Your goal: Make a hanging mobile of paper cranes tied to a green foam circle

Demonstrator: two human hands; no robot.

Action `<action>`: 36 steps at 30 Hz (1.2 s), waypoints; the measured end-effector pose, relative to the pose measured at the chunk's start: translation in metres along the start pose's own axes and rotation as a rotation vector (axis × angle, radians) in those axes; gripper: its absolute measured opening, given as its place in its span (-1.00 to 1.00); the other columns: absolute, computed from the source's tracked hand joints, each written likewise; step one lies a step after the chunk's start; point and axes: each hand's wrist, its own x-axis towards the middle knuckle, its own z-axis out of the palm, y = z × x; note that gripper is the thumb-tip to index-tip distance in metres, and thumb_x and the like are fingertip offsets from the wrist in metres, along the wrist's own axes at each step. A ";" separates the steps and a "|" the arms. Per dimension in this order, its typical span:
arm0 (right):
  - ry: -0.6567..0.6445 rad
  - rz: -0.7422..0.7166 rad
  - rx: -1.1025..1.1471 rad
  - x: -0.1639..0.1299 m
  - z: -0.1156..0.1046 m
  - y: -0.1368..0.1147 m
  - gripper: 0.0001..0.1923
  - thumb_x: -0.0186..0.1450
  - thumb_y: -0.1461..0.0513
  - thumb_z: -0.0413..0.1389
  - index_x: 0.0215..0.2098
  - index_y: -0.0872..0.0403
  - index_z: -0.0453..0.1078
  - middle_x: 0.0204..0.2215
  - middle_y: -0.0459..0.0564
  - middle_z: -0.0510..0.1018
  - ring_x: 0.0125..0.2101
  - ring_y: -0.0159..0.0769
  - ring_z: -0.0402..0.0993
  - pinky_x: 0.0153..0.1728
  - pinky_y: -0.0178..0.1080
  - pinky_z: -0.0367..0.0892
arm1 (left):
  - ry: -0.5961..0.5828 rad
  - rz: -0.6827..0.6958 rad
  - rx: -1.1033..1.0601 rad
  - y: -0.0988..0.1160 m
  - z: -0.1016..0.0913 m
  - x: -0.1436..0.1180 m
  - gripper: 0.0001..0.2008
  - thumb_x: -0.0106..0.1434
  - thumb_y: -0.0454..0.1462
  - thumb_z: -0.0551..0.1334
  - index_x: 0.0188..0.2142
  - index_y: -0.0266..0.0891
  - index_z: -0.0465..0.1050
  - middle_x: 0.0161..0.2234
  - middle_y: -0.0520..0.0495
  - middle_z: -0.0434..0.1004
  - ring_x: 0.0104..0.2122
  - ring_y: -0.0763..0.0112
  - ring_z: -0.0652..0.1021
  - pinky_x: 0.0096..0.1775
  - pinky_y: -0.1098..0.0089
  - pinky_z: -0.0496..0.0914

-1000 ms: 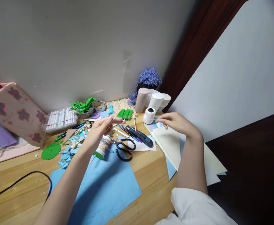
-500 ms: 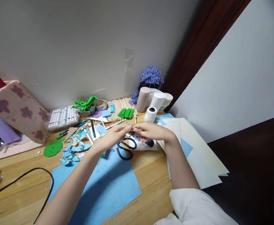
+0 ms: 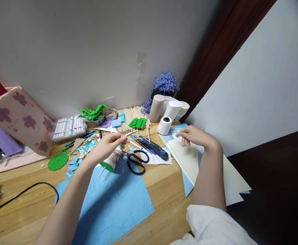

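Note:
My left hand is closed in a pinch above a paper cup with a green base, which lies tilted on the blue sheet. A small whitish bit shows at its fingertips, too small to name. Over the pale paper sheets hangs my right hand, thumb and forefinger pinched and the other fingers curled. A thin white thread loops from the white spool, and a strand seems to reach the right fingertips. Black-handled scissors lie open-bladed beside the cup.
Brushes and a dark blue cutter lie between the hands. Behind stand a pinkish cylinder, white cups and purple yarn. Markers, wooden sticks, green rolls and a green disc sit leftward.
My hands were together over the scissors. The right has moved right over the paper sheets, the left a little left. The cup, brushes and cutter have come into fuller view.

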 end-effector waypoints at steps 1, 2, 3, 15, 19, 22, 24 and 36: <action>0.027 0.052 -0.033 0.001 -0.001 0.004 -0.85 0.13 0.25 0.06 -0.52 0.10 0.45 -0.73 -0.07 0.51 -0.74 -0.36 0.32 -0.57 -0.27 0.24 | 0.002 0.000 0.025 0.000 -0.001 -0.001 -0.61 0.20 -0.01 0.06 -0.43 -0.27 0.45 -0.42 -0.02 0.46 -0.37 0.40 0.42 -0.33 0.47 0.27; 0.049 0.098 -0.063 0.002 -0.002 0.007 -0.86 0.11 0.26 0.07 -0.53 0.10 0.45 -0.70 -0.06 0.52 -0.74 -0.35 0.32 -0.56 -0.25 0.25 | 0.002 -0.003 0.042 0.000 -0.001 -0.002 -0.61 0.20 -0.01 0.06 -0.43 -0.27 0.44 -0.43 -0.01 0.46 -0.38 0.40 0.42 -0.34 0.47 0.28; 0.064 0.125 -0.086 0.002 -0.002 0.008 -0.89 0.09 0.27 0.10 -0.51 0.11 0.46 -0.65 -0.04 0.55 -0.74 -0.35 0.33 -0.56 -0.24 0.26 | 0.001 -0.005 0.049 0.000 0.000 -0.003 -0.62 0.20 -0.02 0.06 -0.43 -0.28 0.44 -0.44 -0.01 0.46 -0.40 0.40 0.42 -0.36 0.47 0.28; -0.351 -0.590 0.109 -0.026 0.057 -0.091 -0.37 0.13 0.16 0.16 0.16 -0.02 0.15 -0.20 -0.02 0.50 -0.48 -0.40 0.38 -0.47 -0.33 0.30 | -0.076 0.180 -0.381 0.012 0.039 0.011 -0.75 0.19 -0.18 0.15 -0.21 -0.29 0.44 -0.18 -0.13 0.51 -0.45 0.50 0.50 -0.34 0.43 0.41; -0.413 -0.490 0.259 -0.021 0.062 -0.091 -0.59 0.25 0.17 0.01 0.06 0.05 0.28 -0.57 -0.11 0.49 -0.59 -0.40 0.37 -0.56 -0.35 0.29 | 0.049 0.190 -0.400 0.013 0.037 0.010 -0.74 0.19 -0.17 0.15 -0.19 -0.27 0.43 -0.15 -0.15 0.51 -0.34 0.41 0.53 -0.35 0.44 0.42; -0.368 -0.434 0.274 -0.023 0.051 -0.082 -0.65 0.25 0.11 0.00 -0.07 0.10 0.38 -0.67 -0.13 0.45 -0.64 -0.40 0.35 -0.60 -0.36 0.26 | 0.178 0.115 -0.403 0.010 0.034 0.009 -0.71 0.18 -0.14 0.15 -0.16 -0.25 0.40 -0.14 -0.16 0.50 -0.32 0.36 0.55 -0.43 0.47 0.41; -0.344 -0.440 0.247 -0.027 0.042 -0.078 -0.70 0.25 0.09 0.01 -0.21 0.12 0.43 -0.68 -0.12 0.45 -0.65 -0.42 0.34 -0.62 -0.37 0.23 | 0.227 0.059 -0.412 0.008 0.033 0.009 -0.67 0.18 -0.12 0.15 -0.13 -0.26 0.37 -0.18 -0.16 0.51 -0.42 0.39 0.55 -0.52 0.49 0.36; 0.123 -0.233 0.175 -0.026 0.015 -0.056 -0.76 0.24 0.16 -0.01 -0.37 0.14 0.42 -0.63 -0.06 0.49 -0.65 -0.45 0.32 -0.62 -0.39 0.22 | 0.203 0.020 -0.151 -0.002 0.026 0.004 -0.58 0.27 -0.06 -0.05 -0.20 -0.29 0.43 -0.62 0.07 0.26 -0.58 0.50 0.31 -0.51 0.48 0.21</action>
